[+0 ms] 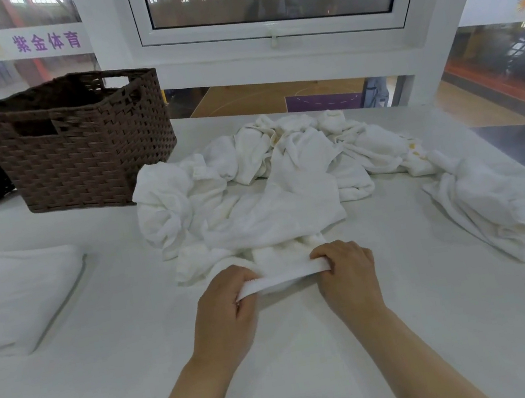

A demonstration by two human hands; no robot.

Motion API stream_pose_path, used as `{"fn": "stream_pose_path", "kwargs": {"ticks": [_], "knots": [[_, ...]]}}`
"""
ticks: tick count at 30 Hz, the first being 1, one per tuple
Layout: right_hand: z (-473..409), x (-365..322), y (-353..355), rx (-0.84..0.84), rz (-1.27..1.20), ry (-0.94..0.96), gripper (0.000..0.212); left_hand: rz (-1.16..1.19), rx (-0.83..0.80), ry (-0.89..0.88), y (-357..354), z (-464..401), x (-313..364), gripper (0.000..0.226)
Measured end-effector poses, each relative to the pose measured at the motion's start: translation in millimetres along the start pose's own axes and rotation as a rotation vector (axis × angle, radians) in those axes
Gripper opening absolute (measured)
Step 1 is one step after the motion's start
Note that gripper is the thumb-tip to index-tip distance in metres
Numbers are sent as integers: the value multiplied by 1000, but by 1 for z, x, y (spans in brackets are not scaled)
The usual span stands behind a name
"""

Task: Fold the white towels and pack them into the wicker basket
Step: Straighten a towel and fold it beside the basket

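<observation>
White towels (267,194) lie in a crumpled heap across the middle and far part of the bench (140,351), their cloth soft, wrinkled and bunched into rolls and knots; a few small yellowish marks show on the folds near the back and on the right. One long piece (491,205) trails off toward the right edge of the bench. The near edge of the heap is pulled forward into a flat hemmed band (284,276), stretched taut between the two hands. The left hand (227,305) pinches the left end of this band, thumb on top and fingers curled beneath. The right hand (346,271) grips the right end, fingers curled over the hem with the knuckles up. A folded towel (16,295) rests flat on the left side of the bench, a neat thick rectangle well apart from the heap. The wicker basket (78,142), dark brown with cut-out handles, stands at the far left of the bench, just beside the heap's left edge; its inside is in shadow.
</observation>
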State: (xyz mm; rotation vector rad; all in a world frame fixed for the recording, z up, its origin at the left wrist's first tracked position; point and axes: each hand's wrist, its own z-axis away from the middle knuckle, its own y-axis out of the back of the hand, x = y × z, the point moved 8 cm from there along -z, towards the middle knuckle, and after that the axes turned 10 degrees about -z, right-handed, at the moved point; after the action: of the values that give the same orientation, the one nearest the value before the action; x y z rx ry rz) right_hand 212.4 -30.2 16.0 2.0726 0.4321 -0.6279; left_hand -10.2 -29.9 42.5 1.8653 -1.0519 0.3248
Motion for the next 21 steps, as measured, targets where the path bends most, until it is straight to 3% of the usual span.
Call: {"fn": "stream_pose_path", "kwargs": {"ticks": [5, 10, 13, 15, 18, 21], "knots": [[-4, 10, 15, 165, 6, -95, 27, 172, 187, 92, 21, 0, -6, 17], [-10, 26, 29, 300, -91, -188, 30, 402, 453, 436, 41, 8, -40, 24], [-2, 41, 37, 411, -411, -390, 26, 464, 493, 473, 44, 8, -43, 27], [4, 42, 39, 442, -632, -451, 25, 464, 413, 407, 39, 4, -34, 23], [6, 10, 35, 265, -601, -170, 27, 416, 157, 184, 19, -1, -8, 26], [15, -34, 14, 56, -481, 171, 24, 169, -120, -150, -8, 1, 19, 47]]}}
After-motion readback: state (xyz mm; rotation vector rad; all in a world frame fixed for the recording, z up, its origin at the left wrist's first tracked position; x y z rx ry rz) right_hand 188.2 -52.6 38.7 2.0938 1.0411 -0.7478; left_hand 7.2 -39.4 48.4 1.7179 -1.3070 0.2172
